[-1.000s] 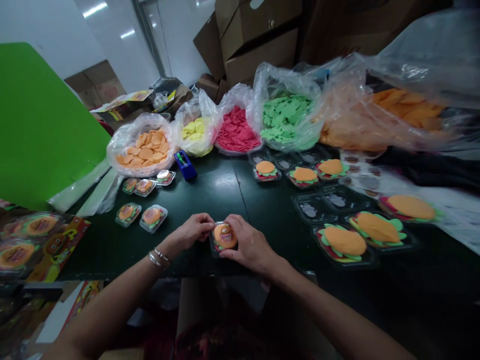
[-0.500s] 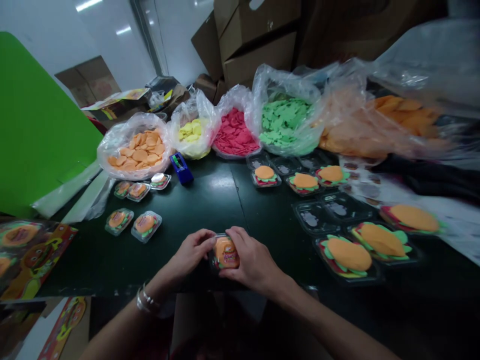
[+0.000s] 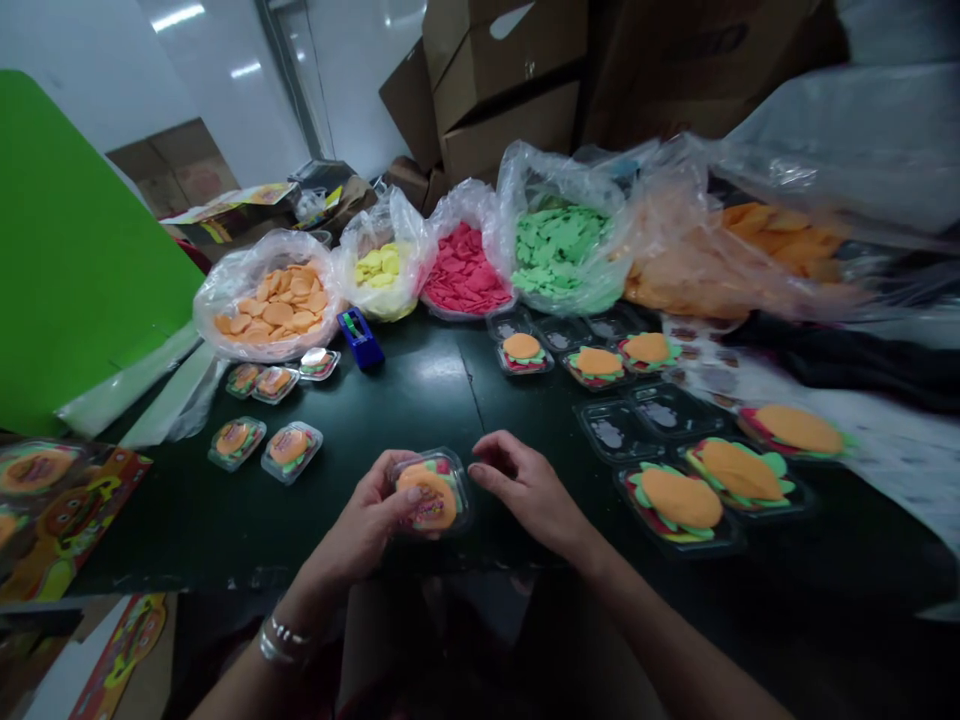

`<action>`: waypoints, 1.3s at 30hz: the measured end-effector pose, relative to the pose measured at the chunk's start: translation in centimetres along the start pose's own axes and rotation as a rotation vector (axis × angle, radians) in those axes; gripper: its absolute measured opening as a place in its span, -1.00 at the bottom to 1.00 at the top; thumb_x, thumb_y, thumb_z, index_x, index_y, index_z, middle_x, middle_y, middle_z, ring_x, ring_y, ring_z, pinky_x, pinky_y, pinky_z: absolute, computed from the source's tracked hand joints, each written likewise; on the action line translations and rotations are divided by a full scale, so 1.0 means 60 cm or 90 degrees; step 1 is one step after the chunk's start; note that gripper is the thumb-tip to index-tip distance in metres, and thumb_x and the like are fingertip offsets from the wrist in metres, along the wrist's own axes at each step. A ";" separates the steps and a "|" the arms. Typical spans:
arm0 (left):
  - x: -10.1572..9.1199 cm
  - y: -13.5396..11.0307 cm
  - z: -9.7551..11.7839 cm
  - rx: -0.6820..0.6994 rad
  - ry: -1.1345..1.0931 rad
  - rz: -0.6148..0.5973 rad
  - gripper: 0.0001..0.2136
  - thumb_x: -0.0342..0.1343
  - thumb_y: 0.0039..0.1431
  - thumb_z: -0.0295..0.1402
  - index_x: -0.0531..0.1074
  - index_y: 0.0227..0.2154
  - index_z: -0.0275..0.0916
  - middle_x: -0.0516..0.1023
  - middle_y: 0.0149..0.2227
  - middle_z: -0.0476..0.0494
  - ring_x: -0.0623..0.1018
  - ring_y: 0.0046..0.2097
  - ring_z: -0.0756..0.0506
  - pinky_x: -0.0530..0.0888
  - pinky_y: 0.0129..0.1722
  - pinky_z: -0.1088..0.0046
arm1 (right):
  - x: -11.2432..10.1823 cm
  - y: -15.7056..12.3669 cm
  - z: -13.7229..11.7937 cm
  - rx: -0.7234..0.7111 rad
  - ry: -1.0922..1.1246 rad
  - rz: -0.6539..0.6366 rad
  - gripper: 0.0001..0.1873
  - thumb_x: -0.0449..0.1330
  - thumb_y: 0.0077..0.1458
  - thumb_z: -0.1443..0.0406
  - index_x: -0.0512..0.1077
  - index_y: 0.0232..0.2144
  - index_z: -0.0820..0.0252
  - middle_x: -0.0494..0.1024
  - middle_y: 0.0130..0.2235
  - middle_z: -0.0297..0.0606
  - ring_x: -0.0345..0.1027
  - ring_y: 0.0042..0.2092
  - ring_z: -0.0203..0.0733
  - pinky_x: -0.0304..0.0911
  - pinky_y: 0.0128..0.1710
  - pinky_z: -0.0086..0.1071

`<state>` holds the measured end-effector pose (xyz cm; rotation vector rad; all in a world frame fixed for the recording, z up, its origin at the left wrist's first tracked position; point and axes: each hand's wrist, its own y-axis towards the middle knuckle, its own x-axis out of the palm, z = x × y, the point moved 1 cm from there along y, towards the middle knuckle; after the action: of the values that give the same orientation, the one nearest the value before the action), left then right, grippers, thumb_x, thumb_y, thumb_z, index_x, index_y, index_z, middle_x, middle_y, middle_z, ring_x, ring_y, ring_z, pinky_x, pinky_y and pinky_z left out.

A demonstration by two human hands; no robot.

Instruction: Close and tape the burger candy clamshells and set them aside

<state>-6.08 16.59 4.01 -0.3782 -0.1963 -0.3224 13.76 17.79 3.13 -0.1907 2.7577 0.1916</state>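
My left hand (image 3: 379,510) grips a clear plastic box with a toy burger (image 3: 442,497) inside, thumb across its top. Orange bun, green and red layers show through the plastic, along with a printed label partly under my thumb. Just right of the box, my right hand (image 3: 529,490) is off it, fingers curled loosely with a gap between thumb and fingers. To the left lie closed burger boxes, among them one near box (image 3: 292,450). On the right stand opened boxes with toy burgers, such as the nearest burger (image 3: 679,500).
Plastic bags hold orange pieces (image 3: 281,305), yellow pieces (image 3: 379,265), red pieces (image 3: 466,272) and green pieces (image 3: 559,250) along the back. A blue tape dispenser (image 3: 361,338) lies before them. A printed carton (image 3: 75,520) sits at left; cardboard boxes (image 3: 510,90) are stacked behind.
My right hand has let go of the burger box and moved right. My left hand now holds the box alone, turned so that more of its top shows.
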 end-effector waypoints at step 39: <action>-0.077 -0.002 0.050 0.183 -0.375 0.183 -0.70 0.27 0.00 -0.29 0.35 -0.22 -0.22 0.54 -0.31 -0.09 0.55 -0.30 -0.07 0.48 -0.28 0.40 | 0.092 0.153 -0.063 -0.065 0.037 -0.321 -0.50 -0.01 0.12 -0.06 0.35 -0.58 0.21 0.31 -0.60 -0.38 0.19 -0.54 -0.33 0.13 -0.52 -0.46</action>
<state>-10.79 18.90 5.68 -0.2023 -0.7491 0.1104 5.92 25.62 5.58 -0.9143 2.6536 0.1921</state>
